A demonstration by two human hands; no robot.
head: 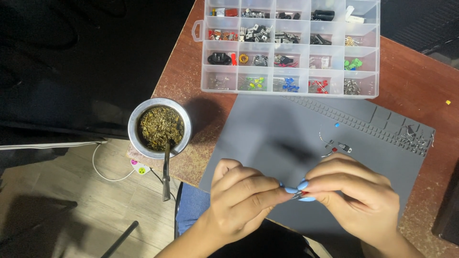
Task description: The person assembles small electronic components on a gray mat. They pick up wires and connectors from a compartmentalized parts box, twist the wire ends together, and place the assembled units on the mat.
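Pinching a tiny red component between both hands' fingertips, left hand and right hand meeting at 6 o'clock over the grey mat, compartment box at 12 o'clock, herb-filled cup at 9 o'clock on the counter.

Grey silicone mat across the centre of the frame, ribbed pattern along its upper right edge. Reddish-brown speckled table beneath. Clear plastic organiser box at the top, holding black, red, green, blue and yellow parts. Silver metal cup at centre left, filled with green-brown herb. Light blue nails on left hand and right hand. Tiny red piece pinched between fingertips. Pale wood floor lower left.
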